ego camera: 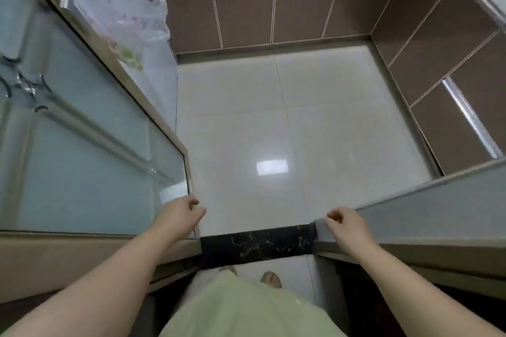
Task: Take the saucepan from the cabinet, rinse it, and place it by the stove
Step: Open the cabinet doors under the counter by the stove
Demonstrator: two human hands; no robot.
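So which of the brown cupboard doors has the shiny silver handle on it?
The brown door on the right, nearest the right hand. A long silver handle runs along it; the doors straight ahead show only thin pale seams.

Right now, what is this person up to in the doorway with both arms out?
The person stands at a kitchen entrance, at a black marble threshold. The left hand is loosely curled at the edge of a frosted glass sliding door; the right hand is at the edge of the opposite door panel. Neither hand holds anything. Brown cabinet doors ahead are all closed, and no saucepan is in view, so fetching it has not begun.
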